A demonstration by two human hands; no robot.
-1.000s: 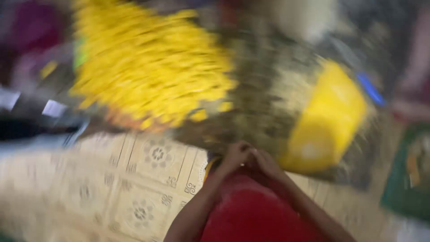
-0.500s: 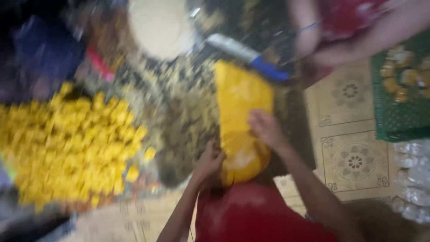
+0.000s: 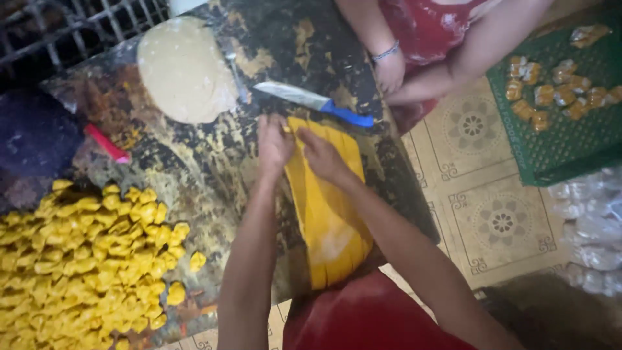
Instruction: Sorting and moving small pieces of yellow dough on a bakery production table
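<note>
Both hands are up at the far end of a long yellow dough sheet, which looks soft and matte, scored lengthwise into strips, with a floury pale patch near the close end. It lies flat on a dark worktop that's scuffed and blotchy, like worn black paint with tan showing through. The left hand has its fingers curled down at the sheet's top left corner, grip pinching the edge as far as I can tell. The right hand sits just beside it on the sheet, fingers bent and pressing or nipping a strip; can't tell if that grip is fully closed.

Just past the hands is a knife with a blue handle, blade lying flat. Further left there's a round pale dough disc, smooth and beige, and a small red stick-shaped thing. Bottom left is a big heap of little folded yellow pieces, lumpy and glossy-ish. Another person's hand with a bracelet rests at the far edge, and a green plastic crate with wrapped snacks sits on the patterned tile floor.

Compared with half a second ago, both hands have slid from the near end of the sheet up to the far end, and the view is much sharper.
</note>
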